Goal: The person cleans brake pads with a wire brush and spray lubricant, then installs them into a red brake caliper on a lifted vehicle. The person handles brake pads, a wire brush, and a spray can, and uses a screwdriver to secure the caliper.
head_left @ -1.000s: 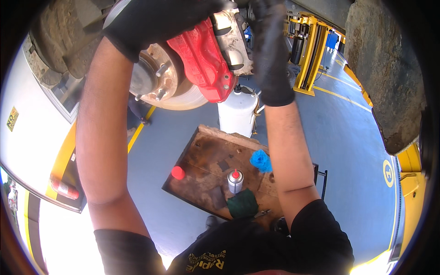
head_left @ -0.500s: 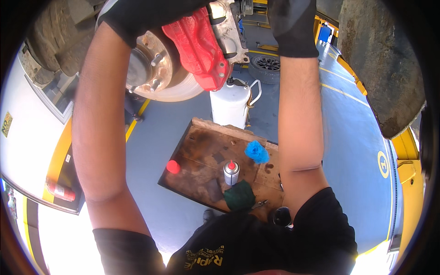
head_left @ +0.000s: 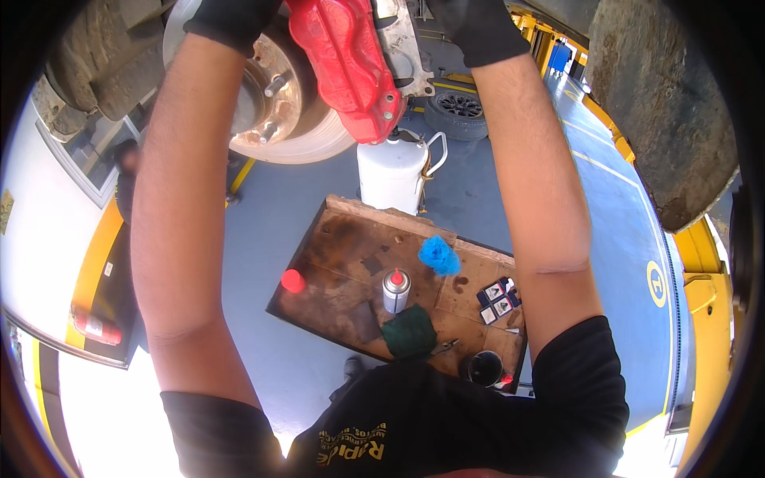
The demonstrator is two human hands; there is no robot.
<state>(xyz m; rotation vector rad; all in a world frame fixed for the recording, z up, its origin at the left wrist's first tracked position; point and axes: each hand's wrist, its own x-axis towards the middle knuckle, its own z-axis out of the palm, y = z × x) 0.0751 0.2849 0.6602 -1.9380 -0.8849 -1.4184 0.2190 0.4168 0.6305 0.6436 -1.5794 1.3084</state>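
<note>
A red brake caliper point(head_left: 344, 76) hangs at the top middle, beside a worn metal bracket point(head_left: 404, 52). Left of it are the brake disc point(head_left: 323, 139) and the rusty wheel hub point(head_left: 256, 107) with its studs. My left hand point(head_left: 231, 22), in a black glove, is raised over the upper part of the hub and disc, close to the caliper's left side. To the right of the bracket is my right hand point(head_left: 484, 30), also gloved in black. The top edge cuts off the fingers of both hands, so any grip is hidden.
Below stands a stained tray table point(head_left: 339, 307) with a spray can point(head_left: 396, 291), red cap point(head_left: 292, 281), blue cloth point(head_left: 439, 255), green cloth point(head_left: 409, 332), pliers point(head_left: 446, 346), small boxes point(head_left: 499, 300) and black cup point(head_left: 484, 368). Behind are a white tank point(head_left: 390, 171) and a wheel point(head_left: 457, 114).
My left hand has drawn back left from across the caliper's top. My right hand has shifted left toward the bracket, and its forearm has uncovered the small boxes. The view has shifted slightly.
</note>
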